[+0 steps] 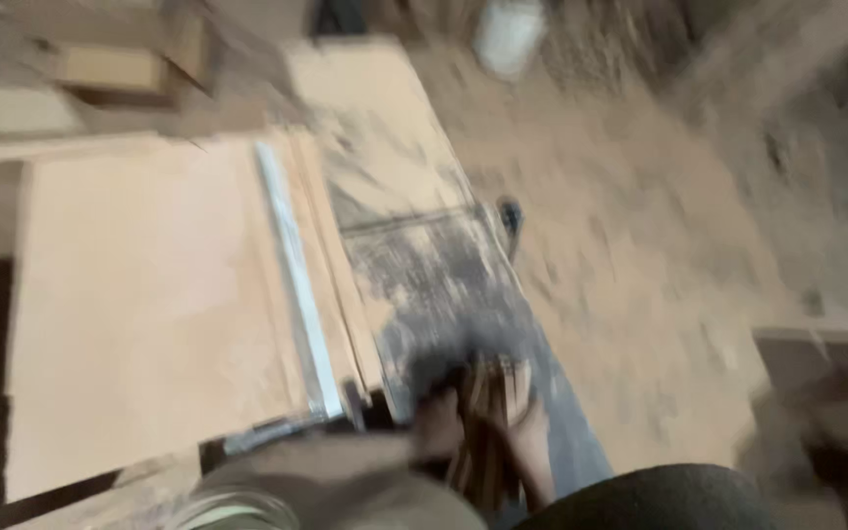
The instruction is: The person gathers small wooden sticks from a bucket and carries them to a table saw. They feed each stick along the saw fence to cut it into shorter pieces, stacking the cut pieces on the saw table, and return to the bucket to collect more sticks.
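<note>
The view is heavily blurred. At the bottom centre, my left hand [434, 424] and my right hand [532, 447] close around a bundle of thin dark wooden strips [483, 422] from either side. The bundle sits at the near end of a grey machine table [444, 275] dusted with sawdust. A tan sleeve [345, 486] leads to the left hand. A dark rounded shape [660, 501] lies below the right hand.
A wide pale wooden board [149, 304] lies to the left, edged by a long metal rail [291, 275]. Another board [365, 98] extends beyond the machine table. Sawdust covers the floor [640, 245]. A white bucket [508, 34] stands far back, with wooden pieces [115, 69] at top left.
</note>
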`<state>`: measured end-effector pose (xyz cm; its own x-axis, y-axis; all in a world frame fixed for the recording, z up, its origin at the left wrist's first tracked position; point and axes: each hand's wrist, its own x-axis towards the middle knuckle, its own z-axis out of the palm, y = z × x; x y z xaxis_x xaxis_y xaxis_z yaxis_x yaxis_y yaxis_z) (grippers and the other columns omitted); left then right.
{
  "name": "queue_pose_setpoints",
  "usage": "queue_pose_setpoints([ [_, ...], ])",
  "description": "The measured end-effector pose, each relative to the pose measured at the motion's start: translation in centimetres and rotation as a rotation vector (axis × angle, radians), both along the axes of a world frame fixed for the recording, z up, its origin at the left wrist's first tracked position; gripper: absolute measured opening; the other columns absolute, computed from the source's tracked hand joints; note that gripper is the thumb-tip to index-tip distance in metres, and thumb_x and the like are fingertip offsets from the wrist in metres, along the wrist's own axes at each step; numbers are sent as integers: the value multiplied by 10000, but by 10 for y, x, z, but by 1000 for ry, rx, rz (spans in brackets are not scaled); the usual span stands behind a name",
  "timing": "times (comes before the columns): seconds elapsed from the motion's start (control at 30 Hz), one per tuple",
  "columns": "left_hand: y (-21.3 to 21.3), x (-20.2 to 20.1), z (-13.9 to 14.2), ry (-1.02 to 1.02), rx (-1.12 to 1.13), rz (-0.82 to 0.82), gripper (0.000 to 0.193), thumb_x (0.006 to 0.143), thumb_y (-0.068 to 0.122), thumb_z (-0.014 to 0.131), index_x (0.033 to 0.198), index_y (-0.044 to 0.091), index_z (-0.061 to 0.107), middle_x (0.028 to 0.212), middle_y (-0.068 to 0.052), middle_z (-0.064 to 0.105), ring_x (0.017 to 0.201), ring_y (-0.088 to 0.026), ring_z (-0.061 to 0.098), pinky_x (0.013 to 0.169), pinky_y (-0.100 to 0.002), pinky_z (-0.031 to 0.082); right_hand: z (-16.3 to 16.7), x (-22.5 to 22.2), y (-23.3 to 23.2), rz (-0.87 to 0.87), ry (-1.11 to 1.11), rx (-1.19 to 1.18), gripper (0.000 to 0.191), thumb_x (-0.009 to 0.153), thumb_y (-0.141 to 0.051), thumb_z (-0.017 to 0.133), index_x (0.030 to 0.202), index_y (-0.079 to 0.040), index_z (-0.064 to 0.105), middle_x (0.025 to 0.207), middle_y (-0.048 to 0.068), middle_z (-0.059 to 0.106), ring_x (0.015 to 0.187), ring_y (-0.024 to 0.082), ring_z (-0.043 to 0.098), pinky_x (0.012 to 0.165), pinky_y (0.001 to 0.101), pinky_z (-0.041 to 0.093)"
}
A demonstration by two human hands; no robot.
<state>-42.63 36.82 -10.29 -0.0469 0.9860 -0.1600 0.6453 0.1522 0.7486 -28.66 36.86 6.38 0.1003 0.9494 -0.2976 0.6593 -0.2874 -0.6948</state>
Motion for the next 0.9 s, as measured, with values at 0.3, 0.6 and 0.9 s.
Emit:
queue_pose_setpoints([
  [0.3, -55, -14, 38, -217, 173, -179, 460, 900, 33, 581, 1334, -57, 457, 1091, -291, 656, 996, -428, 668, 826, -535, 537, 5, 3, -53, 71, -159, 147, 1370, 613, -540, 970, 1606, -45, 167, 1531, 318, 311, 1367, 503, 426, 1045, 530, 483],
  [0.6, -52, -34, 117, -302, 61, -139, 341, 920, 82, 721, 1212, -23, 582, 1068, -237, 731, 971, -363, 737, 796, -429, 589, 58, -22, -50, 41, -310, -93, 1328, 642, -455, 936, 1630, -157, 100, 1548, 284, 306, 1391, 518, 383, 1087, 541, 455],
  [0.9, -73, -75, 145, -259, 343, 157, 528, 981, 1, 609, 1478, -20, 435, 1288, -241, 649, 1073, -305, 658, 853, -374, 577, 55, -39, -50, 97, -501, -110, 1489, 518, -471, 983, 1640, -166, 53, 1520, 288, 304, 1342, 509, 438, 1017, 558, 498],
])
